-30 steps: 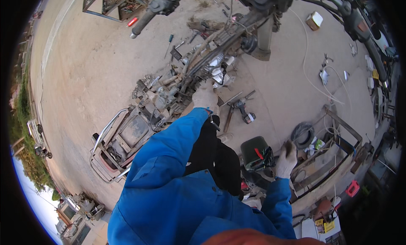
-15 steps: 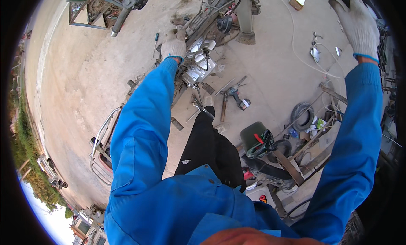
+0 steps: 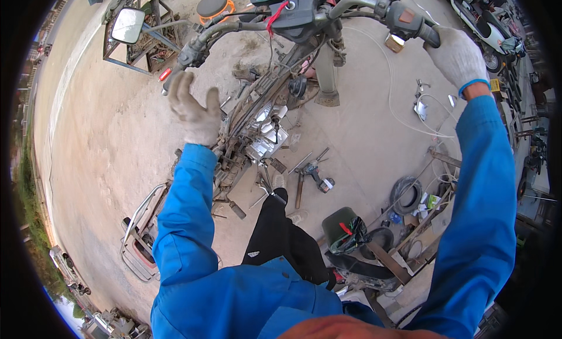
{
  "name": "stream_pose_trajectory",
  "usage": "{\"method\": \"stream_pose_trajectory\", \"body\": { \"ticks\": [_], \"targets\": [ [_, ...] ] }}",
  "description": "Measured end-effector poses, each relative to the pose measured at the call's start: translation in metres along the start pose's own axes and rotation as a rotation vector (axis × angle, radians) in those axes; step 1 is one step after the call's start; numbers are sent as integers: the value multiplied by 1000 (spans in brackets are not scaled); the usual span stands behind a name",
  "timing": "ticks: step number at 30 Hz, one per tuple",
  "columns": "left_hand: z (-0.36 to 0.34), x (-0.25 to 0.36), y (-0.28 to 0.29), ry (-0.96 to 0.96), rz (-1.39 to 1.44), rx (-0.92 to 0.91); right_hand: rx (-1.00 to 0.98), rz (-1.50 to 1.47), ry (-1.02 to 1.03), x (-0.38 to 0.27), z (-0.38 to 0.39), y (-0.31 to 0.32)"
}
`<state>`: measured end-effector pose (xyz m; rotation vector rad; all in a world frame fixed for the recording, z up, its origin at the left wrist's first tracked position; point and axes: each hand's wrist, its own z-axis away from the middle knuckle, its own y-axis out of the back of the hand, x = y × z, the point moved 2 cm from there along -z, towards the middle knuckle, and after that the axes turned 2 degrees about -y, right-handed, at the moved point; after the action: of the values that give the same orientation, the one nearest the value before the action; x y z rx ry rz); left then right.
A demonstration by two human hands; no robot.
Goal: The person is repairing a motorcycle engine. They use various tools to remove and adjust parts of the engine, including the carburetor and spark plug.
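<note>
A stripped motorcycle [image 3: 252, 99] stands on the bare concrete ground [image 3: 363, 128] in front of the person, its frame running slantwise from the handlebar [image 3: 345, 4] at the top down to a chrome rear rack [image 3: 130, 242] at the lower left. The right hand [image 3: 459, 55], in a pale knitted glove with a blue cuff edge, is curled closed around the right grip [image 3: 431, 36]. The left hand [image 3: 196, 113], gloved too, is open with its fingers and thumb spread and has hold of nothing; it is raised over the frame, with its fingertips just beside the left grip [image 3: 168, 87], and whether they touch it I cannot tell. A red cord [image 3: 275, 18] hangs from the middle of the handlebar, and a mirror [image 3: 127, 26] sits out to its left. Shiny metal parts [image 3: 266, 143] show low on the motorcycle's right side. On the ground near them lie a cordless drill [image 3: 316, 176] and a tool with a brown handle [image 3: 300, 189], close together. Farther right, a green container [image 3: 338, 228] with a black plastic bag [image 3: 351, 242] against it lies near a small tire [image 3: 405, 195]. A pale hose [image 3: 391, 87] curves across the ground below a small box [image 3: 394, 44], and a white and black scooter [image 3: 486, 23] is parked at the upper right.
</note>
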<state>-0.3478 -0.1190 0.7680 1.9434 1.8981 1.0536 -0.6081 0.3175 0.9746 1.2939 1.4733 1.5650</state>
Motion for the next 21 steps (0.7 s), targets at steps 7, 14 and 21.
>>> {"method": "stream_pose_trajectory", "body": {
  "ticks": [7, 14, 21],
  "targets": [
    [-86, -61, -34, 432, 29, -353, 78, 118, -103, -9, 10, -3],
    [-85, -64, -30, 433, -18, -437, 131, 59, -50, -5, 8, -4],
    [-79, -121, -39, 396, 51, -615, -332, -168, -6, 8, -17, 8]
  ]
}}
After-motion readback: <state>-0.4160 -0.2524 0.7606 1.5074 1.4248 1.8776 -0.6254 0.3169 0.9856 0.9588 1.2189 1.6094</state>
